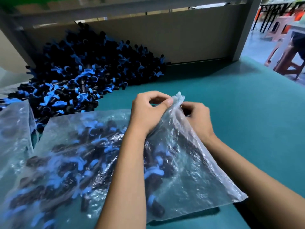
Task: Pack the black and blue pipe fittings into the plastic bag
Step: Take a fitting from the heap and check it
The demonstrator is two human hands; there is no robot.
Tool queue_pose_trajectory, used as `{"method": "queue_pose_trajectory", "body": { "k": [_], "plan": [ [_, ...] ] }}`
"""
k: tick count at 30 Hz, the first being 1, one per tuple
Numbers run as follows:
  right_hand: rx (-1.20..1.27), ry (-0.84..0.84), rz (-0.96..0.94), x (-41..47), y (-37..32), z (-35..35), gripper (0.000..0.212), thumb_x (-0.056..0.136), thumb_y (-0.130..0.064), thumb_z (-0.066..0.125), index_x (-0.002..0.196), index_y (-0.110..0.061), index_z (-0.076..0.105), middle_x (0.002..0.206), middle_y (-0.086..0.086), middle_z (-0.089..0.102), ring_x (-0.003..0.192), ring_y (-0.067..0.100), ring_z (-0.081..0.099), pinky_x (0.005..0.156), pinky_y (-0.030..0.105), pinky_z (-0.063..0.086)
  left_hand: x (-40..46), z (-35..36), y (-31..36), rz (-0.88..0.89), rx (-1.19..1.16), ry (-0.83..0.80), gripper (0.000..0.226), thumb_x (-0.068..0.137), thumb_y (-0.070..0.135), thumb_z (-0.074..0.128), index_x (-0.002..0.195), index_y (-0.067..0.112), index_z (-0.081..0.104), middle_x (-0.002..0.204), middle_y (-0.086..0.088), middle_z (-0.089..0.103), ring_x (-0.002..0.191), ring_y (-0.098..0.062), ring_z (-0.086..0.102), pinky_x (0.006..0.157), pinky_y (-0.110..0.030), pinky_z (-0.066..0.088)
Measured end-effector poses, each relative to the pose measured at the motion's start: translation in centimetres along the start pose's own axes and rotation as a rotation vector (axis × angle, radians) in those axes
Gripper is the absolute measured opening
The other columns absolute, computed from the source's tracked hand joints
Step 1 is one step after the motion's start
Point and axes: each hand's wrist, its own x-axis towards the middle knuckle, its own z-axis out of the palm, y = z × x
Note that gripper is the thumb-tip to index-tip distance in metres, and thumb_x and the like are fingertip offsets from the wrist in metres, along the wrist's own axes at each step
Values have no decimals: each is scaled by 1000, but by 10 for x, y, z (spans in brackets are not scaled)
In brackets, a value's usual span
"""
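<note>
Both hands, the left hand (149, 111) and right hand (197, 119), pinch the top of the plastic bag (189, 171). It lies on the green bench (247, 100), full of pipe fittings (85, 154). More loose fittings (85, 75) sit piled behind it.

Dim indoor light, daylight from the right, glare on plastic bag (189, 162), blurred, warped edges.
</note>
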Motion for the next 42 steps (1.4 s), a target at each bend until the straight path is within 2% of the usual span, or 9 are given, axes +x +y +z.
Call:
{"method": "queue_pose_trajectory", "body": {
  "k": [4, 8, 10, 15, 19, 25, 30, 36, 42],
  "plan": [
    [-45, 227, 154, 21, 21, -22, 33, 83, -9, 56, 104, -18, 79, 97, -5, 78, 97, 8, 72, 99, 34, 54, 0, 4, -6, -108, 207, -104, 6, 86, 27, 81, 81, 27, 80, 80, 13, 77, 84, -11, 72, 86, -38, 59],
    [59, 362, 118, 44, 18, -27, 35, 75, -14, 45, 91, -22, 75, 79, -5, 76, 81, 16, 74, 88, 44, 59, -3, 12, -3, -71, 588, -253, 16, 82, 43, 83, 95, 34, 79, 88, 16, 77, 88, -9, 70, 85, -29, 55],
    [45, 327, 86, 58, 9, -20, 31, 74, -17, 47, 88, -21, 74, 79, -2, 76, 82, 19, 74, 86, 46, 59, -2, 13, -5, -83, 537, -218, 31, 79, 41, 86, 107, 33, 77, 93, 16, 76, 93, -8, 70, 88, -28, 53],
    [-309, 26, -64, 99, -16, 28, 21, 84, -19, 60, 101, -21, 73, 96, 3, 76, 97, 24, 69, 91, 36, 54, 4, 0, -2, -182, -323, 198, 20, 87, 2, 77, 103, 12, 76, 93, -1, 75, 85, -9, 68, 85, -23, 56],
    [-600, -268, -226, 134, -28, 76, 43, 89, -29, 67, 129, -14, 60, 123, 13, 66, 118, 32, 58, 98, 35, 46, 9, -36, -2, -273, -1102, 465, 15, 98, 2, 59, 109, 2, 69, 98, -12, 69, 88, -19, 66, 84, -25, 58],
    [-888, -510, -495, 176, -45, 152, 64, 97, -23, 55, 155, -21, 29, 153, 12, 36, 136, 36, 33, 114, 44, 35, 9, -57, -7, -305, -1517, 787, 16, 98, 11, 55, 105, 4, 68, 105, -15, 67, 93, -25, 66, 80, -30, 58],
    [-1052, -639, -515, 187, -50, 172, 63, 102, -16, 42, 159, -34, 20, 168, 0, 4, 150, 36, 9, 117, 55, 30, 10, -54, -11, -349, -1469, 806, 16, 97, 16, 56, 103, 10, 69, 101, -11, 68, 93, -25, 64, 72, -29, 55],
    [-1138, -453, -665, 177, -53, 172, 30, 94, -18, 49, 120, -8, 62, 129, 10, 55, 128, 29, 42, 105, 43, 33, 10, -46, -11, -370, -1337, 775, 13, 96, 17, 55, 100, 15, 68, 97, -6, 69, 87, -21, 61, 70, -26, 48],
    [-755, -395, -484, 160, -41, 119, 24, 88, -14, 62, 109, -4, 68, 110, 21, 65, 111, 35, 57, 94, 35, 47, 10, -38, -11, -360, -1088, 692, 13, 98, 13, 54, 102, 12, 67, 93, -2, 69, 80, -15, 61, 69, -24, 47]
  ]
}}
